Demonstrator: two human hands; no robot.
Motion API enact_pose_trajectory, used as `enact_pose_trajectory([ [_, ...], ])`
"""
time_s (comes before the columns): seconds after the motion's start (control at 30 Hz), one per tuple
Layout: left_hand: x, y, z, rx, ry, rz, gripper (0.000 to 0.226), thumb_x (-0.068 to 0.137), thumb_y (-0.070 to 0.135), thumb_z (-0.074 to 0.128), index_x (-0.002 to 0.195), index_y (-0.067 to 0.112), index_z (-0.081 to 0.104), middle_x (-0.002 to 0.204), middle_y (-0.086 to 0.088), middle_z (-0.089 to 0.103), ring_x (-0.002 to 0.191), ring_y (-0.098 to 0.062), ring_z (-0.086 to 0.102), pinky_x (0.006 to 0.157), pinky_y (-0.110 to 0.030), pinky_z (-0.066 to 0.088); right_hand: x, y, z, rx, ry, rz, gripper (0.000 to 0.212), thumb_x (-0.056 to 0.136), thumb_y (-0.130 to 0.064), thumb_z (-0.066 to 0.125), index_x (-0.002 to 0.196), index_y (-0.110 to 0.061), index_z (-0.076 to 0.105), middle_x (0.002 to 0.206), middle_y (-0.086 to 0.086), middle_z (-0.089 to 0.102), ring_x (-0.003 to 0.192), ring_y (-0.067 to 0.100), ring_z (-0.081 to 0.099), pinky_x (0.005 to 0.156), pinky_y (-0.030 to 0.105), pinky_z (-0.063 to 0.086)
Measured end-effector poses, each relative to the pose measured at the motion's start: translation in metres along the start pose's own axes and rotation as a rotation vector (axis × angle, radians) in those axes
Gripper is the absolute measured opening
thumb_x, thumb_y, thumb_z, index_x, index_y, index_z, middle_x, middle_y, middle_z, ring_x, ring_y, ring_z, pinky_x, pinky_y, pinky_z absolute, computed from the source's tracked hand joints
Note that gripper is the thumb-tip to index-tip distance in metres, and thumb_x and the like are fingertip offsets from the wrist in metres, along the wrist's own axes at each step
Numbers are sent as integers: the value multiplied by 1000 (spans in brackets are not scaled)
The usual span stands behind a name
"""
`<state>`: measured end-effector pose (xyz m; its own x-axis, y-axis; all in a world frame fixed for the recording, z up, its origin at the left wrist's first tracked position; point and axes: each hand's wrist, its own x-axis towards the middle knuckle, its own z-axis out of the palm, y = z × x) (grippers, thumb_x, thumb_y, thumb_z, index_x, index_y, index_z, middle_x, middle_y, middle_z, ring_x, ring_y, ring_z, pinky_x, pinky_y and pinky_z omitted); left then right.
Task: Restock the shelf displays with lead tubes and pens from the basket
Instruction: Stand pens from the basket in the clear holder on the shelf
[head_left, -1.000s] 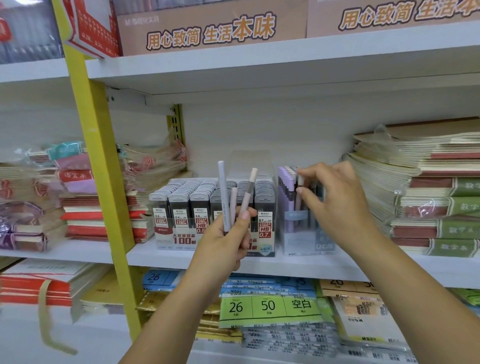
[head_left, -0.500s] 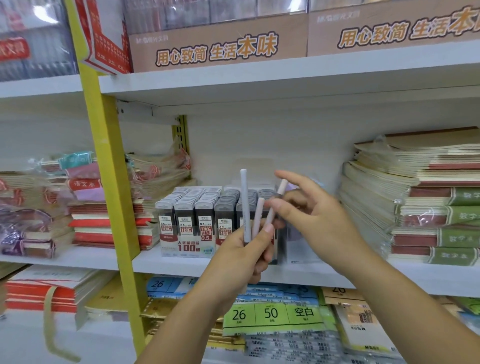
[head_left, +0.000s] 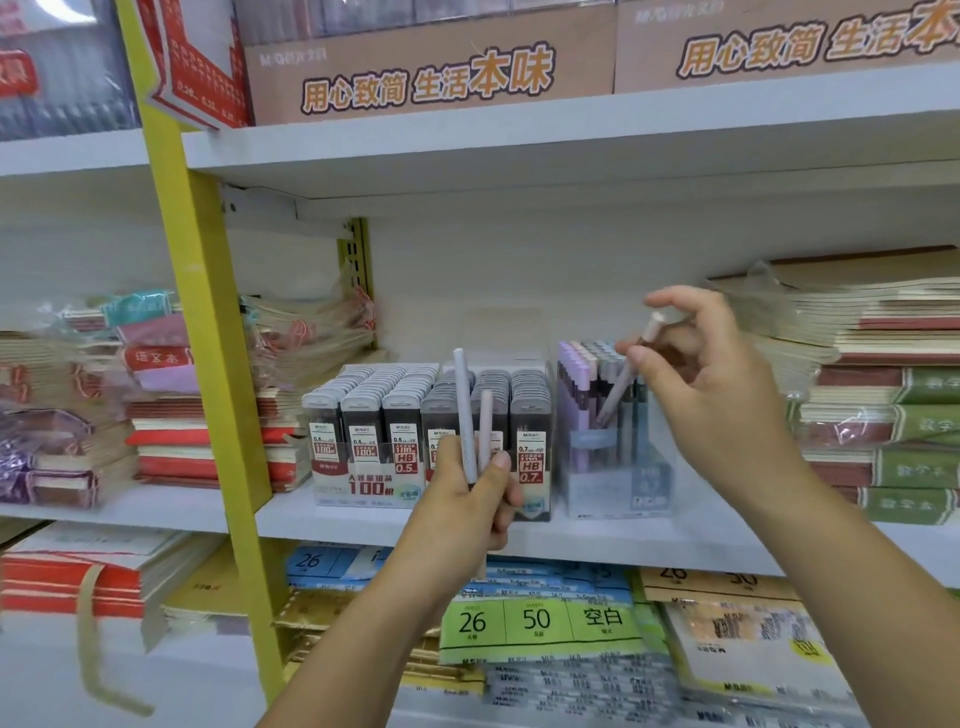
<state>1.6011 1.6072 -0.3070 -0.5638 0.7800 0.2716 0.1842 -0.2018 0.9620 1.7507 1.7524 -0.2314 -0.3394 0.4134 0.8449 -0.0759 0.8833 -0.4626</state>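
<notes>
My left hand (head_left: 470, 501) grips two pale pens (head_left: 471, 426) upright in front of the lead-tube display. My right hand (head_left: 711, 384) pinches one pinkish pen (head_left: 626, 376), tilted, with its lower end dipping into the clear pen display box (head_left: 613, 447). That box stands on the middle shelf and holds purple and grey pens in rows. To its left the lead tube display (head_left: 405, 426) is packed with dark tubes labelled 0.5 and 0.7. The basket is out of view.
Stacks of notebooks (head_left: 878, 384) fill the shelf at the right, wrapped exercise books (head_left: 156, 395) at the left. A yellow upright post (head_left: 208, 364) divides the shelving. Cardboard boxes (head_left: 426, 67) sit on the shelf above, paper pads (head_left: 540, 618) on the shelf below.
My right hand took one pen from the bunch in my left hand and carried it right to the clear pen box. The left hand now holds two pens.
</notes>
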Motion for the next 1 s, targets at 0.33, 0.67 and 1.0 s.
enact_pose_trajectory([
  [0.33,-2,0,-1,90,-14,-2,24,104,37,45,103,17,58,66,10,63,57,-7,54,51,-17,44,-2,17,20,-64,-70,59,31,89,-27,67,101,-47,47,86,-13,65,74,3,63,62,30,55],
  [0.67,-4,2,-2,-3,-31,1,24,103,38,48,103,24,68,62,7,52,48,-7,39,44,-18,32,-1,27,30,-391,-65,67,26,81,-27,75,90,-30,50,94,-7,46,96,16,41,69,30,34],
  [1.0,-11,13,4,24,-159,57,24,104,37,49,99,35,72,67,10,60,55,-3,49,50,-13,40,-13,-14,21,87,-292,178,28,91,-32,62,118,-33,62,90,-9,63,79,5,58,70,15,48],
])
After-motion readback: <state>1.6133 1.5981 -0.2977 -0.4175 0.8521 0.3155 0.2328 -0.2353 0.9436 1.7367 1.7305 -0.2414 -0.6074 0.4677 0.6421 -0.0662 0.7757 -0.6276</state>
